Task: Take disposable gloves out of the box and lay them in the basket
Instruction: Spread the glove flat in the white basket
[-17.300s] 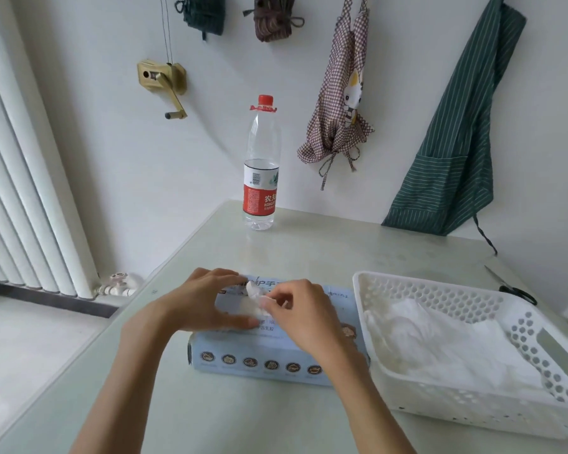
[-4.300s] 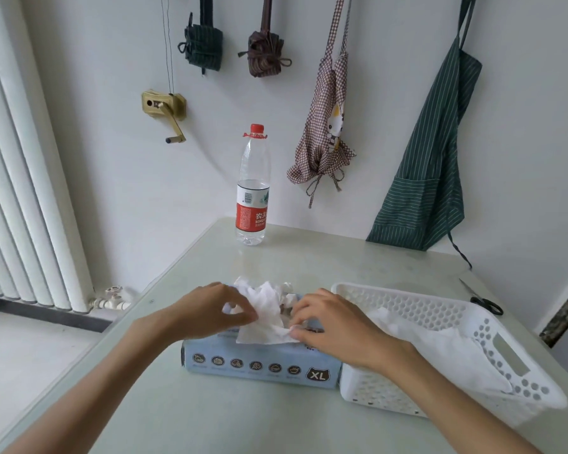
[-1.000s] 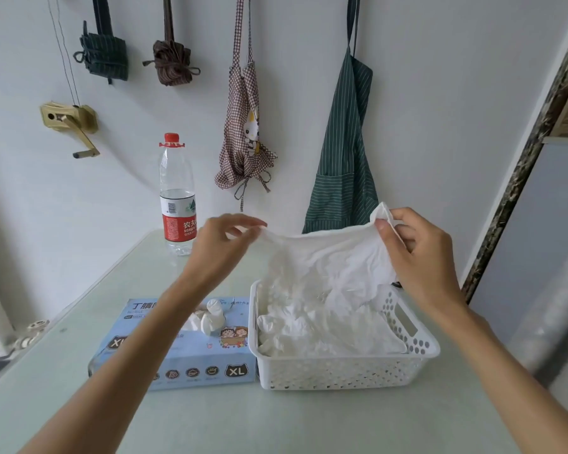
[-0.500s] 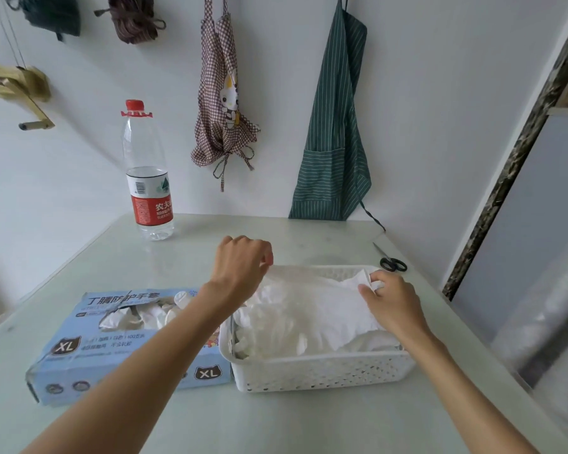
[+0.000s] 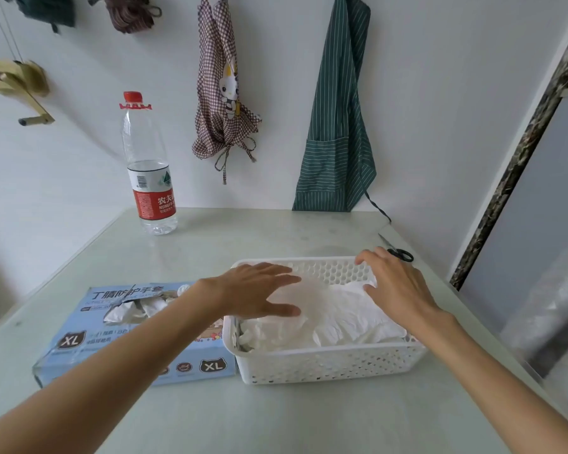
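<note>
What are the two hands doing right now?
Left hand: open, flat on the white disposable gloves in the white plastic basket.
Right hand: open, also on them.

— What sort of place are you working in?

— You're in a home, in a utility or kitchen corner. On the white wall ahead of you hang a green striped apron [image 5: 336, 119] and a checked one with a cartoon rabbit [image 5: 225, 93]. A hand crank [image 5: 17, 88] is fixed to that wall.

— What else says home?

— A water bottle [image 5: 150, 172] and scissors [image 5: 397, 252] lie on your pale table [image 5: 243, 234].
</note>
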